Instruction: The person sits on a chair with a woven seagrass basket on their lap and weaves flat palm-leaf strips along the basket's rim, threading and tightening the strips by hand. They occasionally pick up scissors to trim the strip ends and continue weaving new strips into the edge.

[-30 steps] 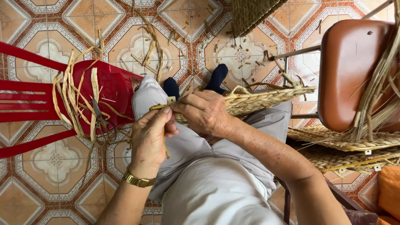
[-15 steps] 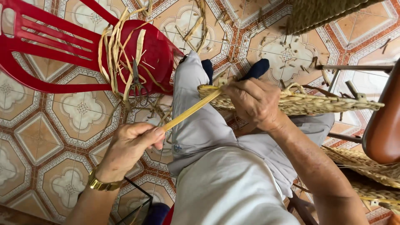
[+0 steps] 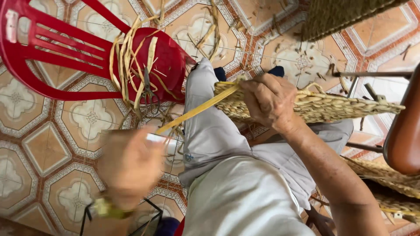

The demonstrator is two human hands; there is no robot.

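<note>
I sit with a woven straw piece (image 3: 332,107) lying across my lap in the head view. My right hand (image 3: 269,100) presses down on its left end and grips it. A long yellow straw strand (image 3: 197,111) runs taut from that end down to my left hand (image 3: 131,164), which is blurred, low at the left, and pinches the strand's free end. A gold watch (image 3: 105,207) sits on my left wrist. My legs in grey trousers (image 3: 210,131) stretch toward the tiled floor.
A red plastic chair (image 3: 65,48) stands at the upper left with a bundle of loose straw strands (image 3: 131,65) and scissors (image 3: 148,89) on its seat. A brown chair (image 3: 404,135) is at the right edge. More woven straw pieces (image 3: 385,175) lie at the lower right and another woven straw piece (image 3: 341,13) at the top.
My left hand has pulled the straw strand out and down to the left, away from the woven piece. My right hand has stayed on the weave. The view has swung left.
</note>
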